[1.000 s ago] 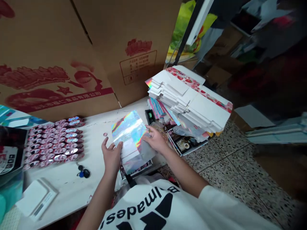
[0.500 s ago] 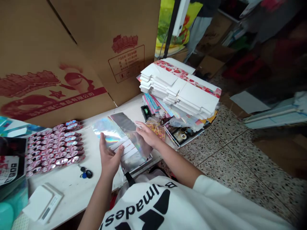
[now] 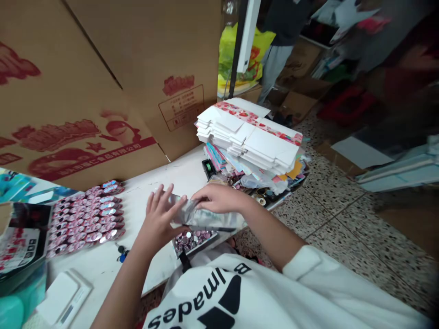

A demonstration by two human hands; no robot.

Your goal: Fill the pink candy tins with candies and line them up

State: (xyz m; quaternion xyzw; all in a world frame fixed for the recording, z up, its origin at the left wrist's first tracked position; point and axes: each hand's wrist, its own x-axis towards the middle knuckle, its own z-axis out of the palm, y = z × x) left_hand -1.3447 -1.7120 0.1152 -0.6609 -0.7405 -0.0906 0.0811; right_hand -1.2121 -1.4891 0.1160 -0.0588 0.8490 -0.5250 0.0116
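A shiny silver box [image 3: 212, 220] of thin card lies tilted between my hands, its wide face turned away from the camera. My left hand [image 3: 161, 221] has its index finger and thumb on either side of the box's left end, the other fingers raised and spread. Bent fingers of my right hand [image 3: 216, 198] grip the upper edge; their tips are partly hidden. Just beneath is a tray [image 3: 197, 251] of small pink, shiny round pieces, partly covered by the box.
Rows of pink packets [image 3: 89, 217] stand on the white table [image 3: 147, 269] at left, near keys [image 3: 122, 253] and a white scale [image 3: 65, 297]. At right sits a stack of white flat cartons [image 3: 250, 132] over mixed supplies. Large brown cartons [image 3: 137, 59] wall the back. Another person [image 3: 279, 41] stands beyond.
The flat, open silver sheet has been turned and folded into a box shape. My right hand has moved left onto its upper edge. The tray below has come into view.
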